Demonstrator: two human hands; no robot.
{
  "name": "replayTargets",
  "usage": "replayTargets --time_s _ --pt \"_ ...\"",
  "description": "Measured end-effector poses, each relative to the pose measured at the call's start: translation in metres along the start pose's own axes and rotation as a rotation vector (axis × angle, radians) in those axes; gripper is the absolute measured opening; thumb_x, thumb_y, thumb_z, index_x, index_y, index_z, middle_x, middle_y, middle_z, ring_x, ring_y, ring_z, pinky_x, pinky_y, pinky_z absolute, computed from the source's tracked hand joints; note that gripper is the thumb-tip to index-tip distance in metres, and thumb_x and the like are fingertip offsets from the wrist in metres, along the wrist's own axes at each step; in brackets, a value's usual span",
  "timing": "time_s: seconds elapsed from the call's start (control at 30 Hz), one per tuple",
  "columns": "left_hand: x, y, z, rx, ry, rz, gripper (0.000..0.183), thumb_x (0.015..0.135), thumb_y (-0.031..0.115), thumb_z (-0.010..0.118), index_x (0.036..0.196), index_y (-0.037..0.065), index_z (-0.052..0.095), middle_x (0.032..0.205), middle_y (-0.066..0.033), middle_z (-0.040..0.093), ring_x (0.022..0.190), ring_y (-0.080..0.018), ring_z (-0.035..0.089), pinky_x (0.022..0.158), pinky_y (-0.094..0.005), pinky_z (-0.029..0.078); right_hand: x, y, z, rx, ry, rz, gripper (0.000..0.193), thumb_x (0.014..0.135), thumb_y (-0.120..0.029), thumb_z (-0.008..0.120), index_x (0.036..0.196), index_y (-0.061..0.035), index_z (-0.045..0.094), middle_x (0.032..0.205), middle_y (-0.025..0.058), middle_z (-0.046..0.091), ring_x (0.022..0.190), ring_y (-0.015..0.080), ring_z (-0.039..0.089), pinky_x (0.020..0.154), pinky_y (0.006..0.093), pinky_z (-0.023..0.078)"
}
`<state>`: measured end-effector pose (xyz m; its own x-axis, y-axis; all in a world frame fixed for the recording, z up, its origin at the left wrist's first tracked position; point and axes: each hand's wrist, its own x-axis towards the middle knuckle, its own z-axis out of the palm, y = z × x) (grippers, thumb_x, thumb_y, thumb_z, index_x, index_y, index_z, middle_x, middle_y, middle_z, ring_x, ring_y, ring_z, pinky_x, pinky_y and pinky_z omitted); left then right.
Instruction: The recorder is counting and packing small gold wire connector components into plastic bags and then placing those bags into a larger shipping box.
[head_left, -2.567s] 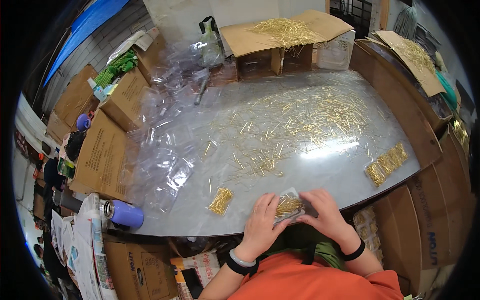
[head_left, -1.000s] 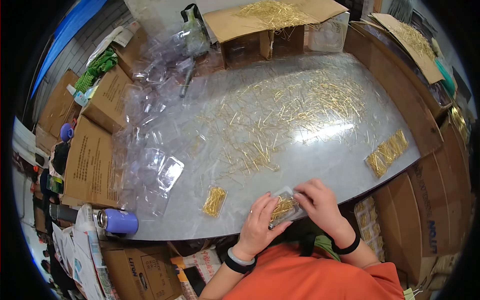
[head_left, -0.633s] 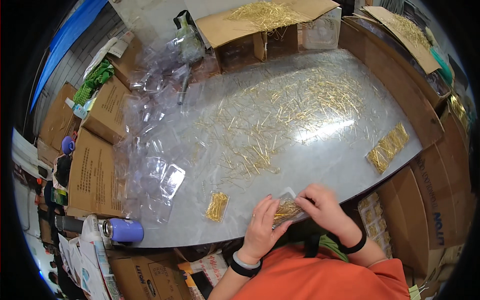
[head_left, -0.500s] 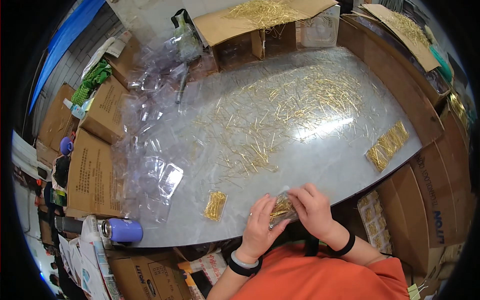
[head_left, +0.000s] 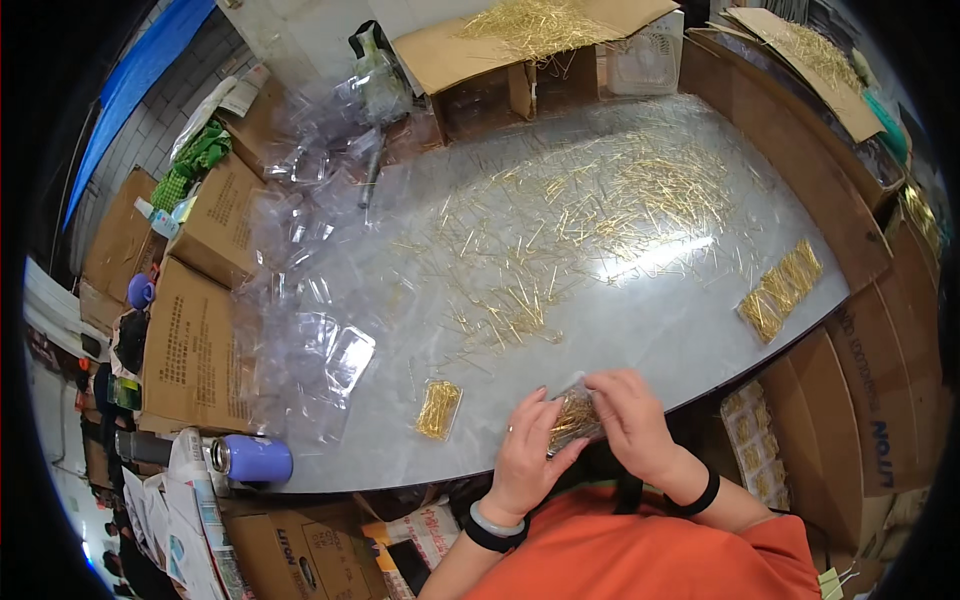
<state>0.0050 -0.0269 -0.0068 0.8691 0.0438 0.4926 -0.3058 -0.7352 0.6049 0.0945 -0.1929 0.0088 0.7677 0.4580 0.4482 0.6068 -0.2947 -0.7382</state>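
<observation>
A small clear plastic packet of thin gold pins is between my hands at the near edge of the table. My left hand grips its left side, thumb below and fingers along it. My right hand has its fingers closed at the packet's upper right corner; the fingertips are partly hidden. Left of my hands lies a flat clear pack filled with gold pins. More filled packs stand in a row near the table's right edge. Loose gold pins are scattered over the far middle of the table.
Many empty clear plastic cases are heaped along the left side. A purple bottle stands at the near left corner, by cardboard boxes. A cardboard shelf holding more pins stands at the back; cardboard walls line the right side.
Both hands stay on the packet at nearly the same place, with the fingers slightly shifted. The whole view has moved a little; the packs and loose pins look unchanged.
</observation>
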Motion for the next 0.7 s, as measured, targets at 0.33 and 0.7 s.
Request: replayTargets --time_s 0.33,0.7 --pt "-0.003 -0.004 0.003 -0.049 -0.002 -0.024 0.079 0.082 0.022 0.086 0.144 0.000 0.043 0.141 -0.0222 0.049 0.125 -0.0399 0.053 0.105 -0.0464 0.048 0.018 0.006 -0.008 -0.146 -0.038 -0.136 0.034 0.086 -0.001 0.067 0.119 -0.0060 0.068 0.101 0.0093 0.068 0.096 0.0331 0.062 0.087 0.0430 0.048" --pt "-0.016 0.003 -0.003 0.105 0.197 -0.172 0.067 0.082 0.027 0.085 0.135 0.001 0.054 0.129 -0.0201 0.053 0.114 -0.0379 0.054 0.098 -0.0463 0.045 -0.004 0.002 -0.037 0.044 -0.031 0.422 0.026 0.088 -0.007 0.074 0.112 -0.0004 0.065 0.077 0.0099 0.069 0.064 0.0178 0.066 0.062 0.0312 0.053"
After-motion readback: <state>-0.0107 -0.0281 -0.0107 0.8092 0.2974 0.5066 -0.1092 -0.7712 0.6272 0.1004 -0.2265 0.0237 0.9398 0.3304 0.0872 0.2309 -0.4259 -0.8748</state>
